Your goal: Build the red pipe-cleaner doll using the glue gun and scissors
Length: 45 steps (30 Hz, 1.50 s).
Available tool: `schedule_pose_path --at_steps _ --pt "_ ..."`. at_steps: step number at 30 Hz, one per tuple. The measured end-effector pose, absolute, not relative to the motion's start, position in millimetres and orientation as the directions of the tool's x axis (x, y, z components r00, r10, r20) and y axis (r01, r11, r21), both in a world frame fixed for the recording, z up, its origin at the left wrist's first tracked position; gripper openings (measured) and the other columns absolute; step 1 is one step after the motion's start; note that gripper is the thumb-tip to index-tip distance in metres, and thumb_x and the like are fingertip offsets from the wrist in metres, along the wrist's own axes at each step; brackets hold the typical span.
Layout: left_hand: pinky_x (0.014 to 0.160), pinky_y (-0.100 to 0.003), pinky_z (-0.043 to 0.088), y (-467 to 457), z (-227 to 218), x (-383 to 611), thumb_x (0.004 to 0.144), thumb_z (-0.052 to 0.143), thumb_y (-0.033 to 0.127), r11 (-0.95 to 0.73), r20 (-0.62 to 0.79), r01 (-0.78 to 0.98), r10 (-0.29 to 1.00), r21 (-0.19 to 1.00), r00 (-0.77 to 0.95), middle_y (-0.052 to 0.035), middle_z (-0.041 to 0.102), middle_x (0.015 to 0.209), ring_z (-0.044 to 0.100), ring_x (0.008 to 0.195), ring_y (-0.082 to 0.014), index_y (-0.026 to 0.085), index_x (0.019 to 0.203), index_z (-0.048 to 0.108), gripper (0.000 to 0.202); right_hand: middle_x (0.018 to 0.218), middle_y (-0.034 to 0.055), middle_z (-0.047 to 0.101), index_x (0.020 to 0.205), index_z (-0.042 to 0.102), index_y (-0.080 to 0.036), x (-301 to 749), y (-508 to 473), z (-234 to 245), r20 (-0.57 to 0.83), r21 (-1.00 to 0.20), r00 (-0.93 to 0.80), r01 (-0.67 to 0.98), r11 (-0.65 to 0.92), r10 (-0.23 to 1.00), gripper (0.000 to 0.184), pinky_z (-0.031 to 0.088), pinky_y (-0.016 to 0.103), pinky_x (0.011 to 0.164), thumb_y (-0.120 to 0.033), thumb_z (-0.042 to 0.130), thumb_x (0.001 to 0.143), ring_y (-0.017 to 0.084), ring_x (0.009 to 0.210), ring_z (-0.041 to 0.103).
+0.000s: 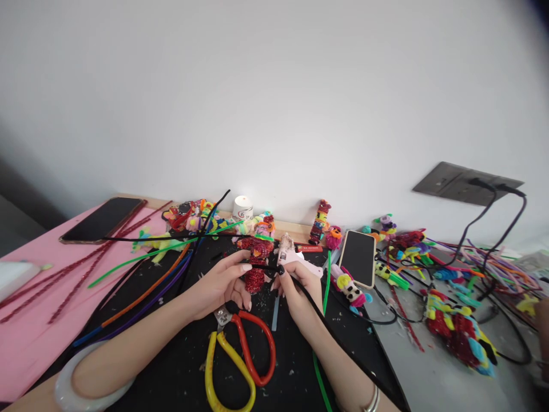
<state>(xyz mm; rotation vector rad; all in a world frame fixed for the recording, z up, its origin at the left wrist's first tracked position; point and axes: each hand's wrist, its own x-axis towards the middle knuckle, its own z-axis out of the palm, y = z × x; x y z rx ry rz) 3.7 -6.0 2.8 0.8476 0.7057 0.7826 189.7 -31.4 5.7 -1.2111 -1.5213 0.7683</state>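
My left hand (pixel 221 286) is closed around a red glittery pipe-cleaner figure (pixel 256 264) over the black mat (pixel 180 372). My right hand (pixel 297 289) pinches a black pipe cleaner (pixel 326 332) against the figure; the strand trails back along my right forearm. A pink hot glue gun (pixel 288 252) lies just behind my right hand, touching or nearly touching it. Scissors with one red and one yellow handle (pixel 240 352) lie on the mat below my hands. A pale bangle sits on my left wrist.
Loose pipe cleaners (pixel 141 286) in several colours fan out left. A phone (pixel 103 219) lies on the pink surface, another phone (pixel 359 257) right of the glue gun. Finished fuzzy figures (pixel 457 329) and cables crowd the right. A wall socket (pixel 465 182) holds plugs. A white tape roll (pixel 242 208) stands at the back.
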Motion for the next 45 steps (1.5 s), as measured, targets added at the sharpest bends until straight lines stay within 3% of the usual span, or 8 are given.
schedule_pose_path --at_steps 16,22,25,30,34,42,45 --pt "0.037 -0.015 0.049 -3.8 -2.7 1.0 0.092 0.044 0.023 0.493 -0.155 -0.359 0.732 0.792 0.663 -0.0003 0.066 0.060 0.065 0.043 -0.0137 0.020 0.119 0.047 0.027 0.053 -0.0001 0.063 0.068 0.059 -0.018 189.3 -27.8 -0.5 0.302 -0.895 -0.114 0.307 0.323 0.946 0.027 0.038 0.020 0.045 -0.034 0.053 0.088 0.011 0.044 0.054" --pt "0.037 -0.017 0.050 -5.4 0.3 1.9 0.091 0.047 0.022 0.536 -0.159 -0.386 0.714 0.751 0.681 -0.0036 0.071 0.076 0.064 0.040 -0.0125 0.020 0.115 0.048 0.024 0.052 -0.0022 0.061 0.066 0.056 -0.019 185.9 -30.1 1.2 0.273 -0.910 -0.113 0.291 0.294 0.955 0.025 0.038 0.020 0.046 -0.032 0.053 0.087 0.010 0.044 0.052" --pt "0.036 -0.018 0.050 -5.7 0.3 2.0 0.089 0.050 0.023 0.536 -0.176 -0.369 0.715 0.760 0.676 -0.0032 0.071 0.076 0.064 0.040 -0.0132 0.020 0.113 0.048 0.024 0.054 -0.0020 0.061 0.068 0.056 -0.019 184.9 -29.7 -1.1 0.263 -0.914 -0.115 0.288 0.286 0.958 0.022 0.041 0.021 0.049 -0.031 0.053 0.086 0.010 0.047 0.053" --pt "0.036 -0.018 0.048 -7.0 -0.1 3.7 0.087 0.055 0.026 0.479 -0.227 -0.318 0.777 0.818 0.588 -0.0004 0.068 0.058 0.065 0.040 -0.0166 0.020 0.112 0.046 0.027 0.067 -0.0013 0.058 0.079 0.057 -0.020 186.1 -28.4 -2.9 0.346 -0.887 -0.029 0.314 0.337 0.938 0.002 0.042 0.022 0.052 -0.021 0.058 0.080 0.011 0.055 0.053" --pt "0.038 -0.018 0.048 -7.1 2.3 5.8 0.087 0.054 0.027 0.426 -0.219 -0.302 0.817 0.853 0.533 0.0000 0.066 0.054 0.064 0.041 -0.0161 0.019 0.113 0.046 0.028 0.066 -0.0034 0.049 0.076 0.057 -0.020 187.7 -26.8 -0.8 0.456 -0.830 0.052 0.384 0.404 0.888 0.005 0.037 0.022 0.051 -0.017 0.061 0.075 0.010 0.054 0.042" --pt "0.039 -0.017 0.048 -4.8 1.1 3.3 0.089 0.053 0.026 0.449 -0.184 -0.358 0.795 0.818 0.578 -0.0035 0.071 0.078 0.063 0.042 -0.0115 0.021 0.110 0.050 0.022 0.064 -0.0028 0.055 0.075 0.057 -0.019 187.5 -22.0 -3.1 0.221 -0.964 0.056 0.161 0.210 0.974 0.006 0.038 0.021 0.051 -0.023 0.062 0.075 0.010 0.055 0.048" --pt "0.039 -0.017 0.050 -6.3 1.1 2.4 0.089 0.054 0.027 0.508 -0.210 -0.358 0.758 0.783 0.617 -0.0030 0.071 0.076 0.066 0.044 -0.0138 0.022 0.107 0.050 0.020 0.064 -0.0024 0.057 0.074 0.058 -0.019 187.8 -22.5 -3.5 0.183 -0.972 0.012 0.151 0.179 0.983 0.007 0.038 0.021 0.050 -0.024 0.062 0.076 0.009 0.053 0.049"
